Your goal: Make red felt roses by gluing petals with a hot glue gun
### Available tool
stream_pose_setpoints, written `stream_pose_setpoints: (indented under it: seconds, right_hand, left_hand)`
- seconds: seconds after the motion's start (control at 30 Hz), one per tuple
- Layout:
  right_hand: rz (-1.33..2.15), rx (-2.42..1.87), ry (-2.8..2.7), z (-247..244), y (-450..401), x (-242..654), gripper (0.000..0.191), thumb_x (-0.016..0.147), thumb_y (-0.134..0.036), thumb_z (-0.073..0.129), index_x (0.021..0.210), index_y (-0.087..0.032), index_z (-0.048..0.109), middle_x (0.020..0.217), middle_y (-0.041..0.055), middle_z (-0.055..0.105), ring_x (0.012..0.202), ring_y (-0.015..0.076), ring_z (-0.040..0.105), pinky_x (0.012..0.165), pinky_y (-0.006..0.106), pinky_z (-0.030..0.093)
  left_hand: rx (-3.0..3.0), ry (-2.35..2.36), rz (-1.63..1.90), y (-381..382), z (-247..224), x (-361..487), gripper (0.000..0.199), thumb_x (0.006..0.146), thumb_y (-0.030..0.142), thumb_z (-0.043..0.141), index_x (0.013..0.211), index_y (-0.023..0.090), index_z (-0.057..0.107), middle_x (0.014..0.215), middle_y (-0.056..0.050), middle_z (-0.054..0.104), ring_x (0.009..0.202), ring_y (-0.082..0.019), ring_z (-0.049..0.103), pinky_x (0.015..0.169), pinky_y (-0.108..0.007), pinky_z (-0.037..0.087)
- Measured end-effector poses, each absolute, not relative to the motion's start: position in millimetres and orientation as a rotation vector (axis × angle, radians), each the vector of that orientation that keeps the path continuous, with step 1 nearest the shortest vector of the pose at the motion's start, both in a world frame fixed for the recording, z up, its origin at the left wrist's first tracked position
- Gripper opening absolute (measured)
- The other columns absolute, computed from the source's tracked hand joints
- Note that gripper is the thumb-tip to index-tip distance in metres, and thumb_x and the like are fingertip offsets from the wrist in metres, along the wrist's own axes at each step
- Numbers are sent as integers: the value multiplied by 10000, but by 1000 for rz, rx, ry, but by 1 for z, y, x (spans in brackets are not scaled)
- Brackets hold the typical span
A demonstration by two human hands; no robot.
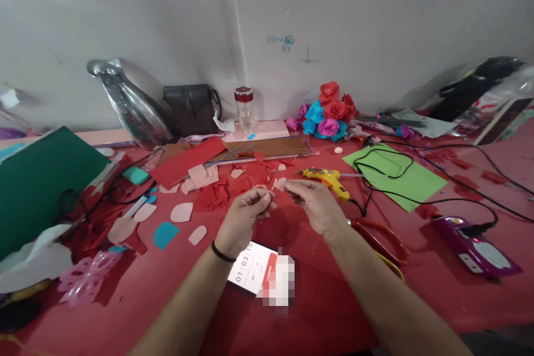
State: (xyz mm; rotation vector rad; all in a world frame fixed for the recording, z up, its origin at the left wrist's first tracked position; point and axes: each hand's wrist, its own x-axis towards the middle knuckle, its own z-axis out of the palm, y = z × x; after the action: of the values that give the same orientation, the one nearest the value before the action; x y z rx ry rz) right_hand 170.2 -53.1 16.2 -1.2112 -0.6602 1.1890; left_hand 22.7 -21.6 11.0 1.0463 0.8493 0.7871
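1 pale pink paper petal point(281, 184) is at the centre of the frame, pinched between the thumb and fingers of the right hand point(317, 203); the left hand point(246, 211) is just beside it, thumb pressed towards the curled fingers, with pale pink showing near the tips; I cannot tell what, if anything, it grips; below the hands, a phone point(247, 273) with a lit screen reading 01:03:19 lies on the red desk point(317, 311), part of it blurred out; left of centre lie loose pink petals point(181, 212), a blue petal point(166, 235) and red paper pieces point(209, 196); right of centre, a yellow glue gun point(334, 177) lies near a light green sheet point(417, 181); farther right are a red-handled tool point(396, 245) and a purple power block point(467, 248); above centre, slightly right, is a bunch of red, blue and purple paper flowers point(329, 112); towards the upper left are a red-lidded glass bottle point(245, 112), a dark pouch point(194, 111) and a metal jug point(139, 108); a dark green board point(45, 183) stands at the left edge.
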Motion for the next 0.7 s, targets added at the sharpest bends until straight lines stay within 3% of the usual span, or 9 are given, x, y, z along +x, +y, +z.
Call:
stream_pose_setpoints:
  seconds: [0.7]
  right_hand:
    - [1219,-1179,-646,17,-55,163,100,596,-327,747,640,-237,754,720,15,736,676,130,583,661,275,383]
  left_hand:
    - [1128,915,877,-23,9,27,126,694,271,695,723,152,664,671,-4,635,617,-100,542,673,-255,444]
